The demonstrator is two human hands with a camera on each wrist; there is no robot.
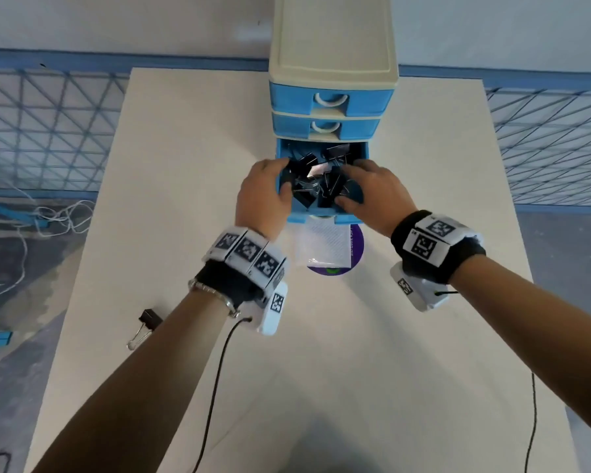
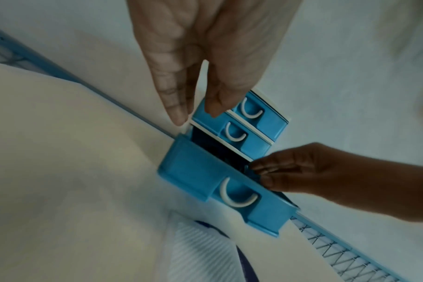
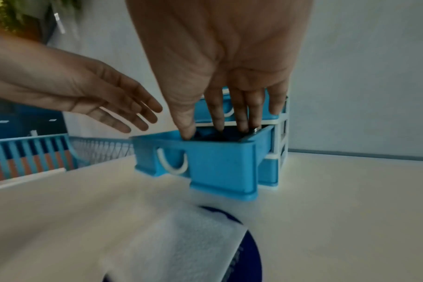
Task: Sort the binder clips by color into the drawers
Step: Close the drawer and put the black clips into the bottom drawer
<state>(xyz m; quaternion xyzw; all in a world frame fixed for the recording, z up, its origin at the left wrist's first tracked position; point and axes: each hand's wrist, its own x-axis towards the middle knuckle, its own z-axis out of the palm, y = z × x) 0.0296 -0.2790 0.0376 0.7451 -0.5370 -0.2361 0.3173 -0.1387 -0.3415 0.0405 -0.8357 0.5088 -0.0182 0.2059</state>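
The cream drawer unit (image 1: 331,39) stands at the table's far edge. Its third blue drawer (image 1: 321,216) is pulled out and holds several black binder clips (image 1: 321,179). My right hand (image 1: 352,184) reaches down into the drawer's right side, and its straight fingers (image 3: 242,114) rest on the clips with the tips hidden inside. My left hand (image 1: 274,175) is at the drawer's left wall with its fingers (image 2: 174,103) straight and holding nothing. One black binder clip (image 1: 149,319) lies alone on the table by my left forearm. The two drawers above are closed.
A white ribbed packet (image 1: 325,247) lies on a purple disc (image 1: 357,240) just in front of the open drawer. Blue mesh fencing (image 1: 48,131) borders the cream table (image 1: 389,370) on both sides. Black cables trail from both wrist cameras across the table.
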